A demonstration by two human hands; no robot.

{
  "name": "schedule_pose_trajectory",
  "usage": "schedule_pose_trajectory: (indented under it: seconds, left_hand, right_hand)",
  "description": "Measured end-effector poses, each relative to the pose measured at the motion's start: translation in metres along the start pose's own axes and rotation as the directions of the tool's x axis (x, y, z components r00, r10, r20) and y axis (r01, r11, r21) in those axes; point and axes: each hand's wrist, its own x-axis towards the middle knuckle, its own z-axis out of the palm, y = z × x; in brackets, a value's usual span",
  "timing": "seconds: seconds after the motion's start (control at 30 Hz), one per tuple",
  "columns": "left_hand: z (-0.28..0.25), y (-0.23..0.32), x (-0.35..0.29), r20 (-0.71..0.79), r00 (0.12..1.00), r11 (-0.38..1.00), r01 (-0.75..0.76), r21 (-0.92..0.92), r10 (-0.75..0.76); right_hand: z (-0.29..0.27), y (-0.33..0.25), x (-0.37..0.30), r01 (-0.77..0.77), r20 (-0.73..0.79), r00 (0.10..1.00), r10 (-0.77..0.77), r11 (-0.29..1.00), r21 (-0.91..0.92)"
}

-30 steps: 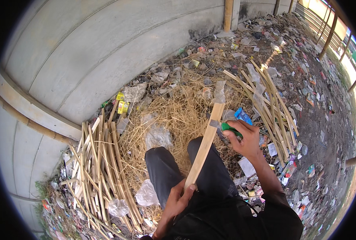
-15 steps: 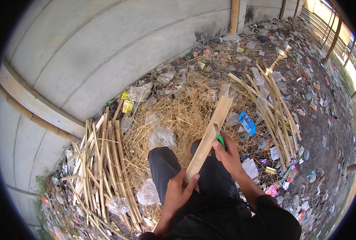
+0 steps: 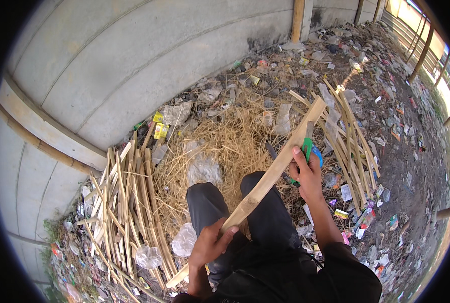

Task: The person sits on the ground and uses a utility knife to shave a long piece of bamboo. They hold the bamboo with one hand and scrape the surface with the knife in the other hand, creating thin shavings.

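Observation:
A long, pale bamboo strip (image 3: 271, 178) slants across my knees, its far end up to the right and its near end below my left wrist. My left hand (image 3: 212, 243) is closed around its lower part. In my right hand (image 3: 307, 174) is a green-handled utility knife (image 3: 306, 146), its blade lying close against the strip's right side near the far end. My right thumb presses at the strip's edge. Behind the strip, a dark curved blade-like piece (image 3: 271, 150) partly shows; the strip hides some of it.
Bamboo strips (image 3: 129, 202) lie piled on my left, and another bundle (image 3: 355, 146) lies to the right. Straw-like shavings (image 3: 235, 136) cover the ground ahead. Plastic litter (image 3: 396, 121) is scattered around. A grey concrete wall (image 3: 134, 55) stands at the back left.
The strip's far end has swung up and to the right, and more of its length shows past my left hand. My right hand with the knife has moved right and away from me.

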Motion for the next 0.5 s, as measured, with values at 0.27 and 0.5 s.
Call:
schedule_pose_trajectory:
  seconds: [0.27,0.5]
  left_hand:
    - [0.016,0.018,0.0,-0.077,0.994,0.912,0.044,-0.407,-0.082]
    - [0.018,0.021,0.003,0.026,0.998,0.891,0.067,-0.45,-0.062]
  right_hand:
    - [-0.005,0.015,-0.038,0.629,0.416,0.776,-0.474,0.533,-0.566]
    - [0.002,0.011,-0.048,0.754,0.597,0.652,-0.468,0.311,-0.579]
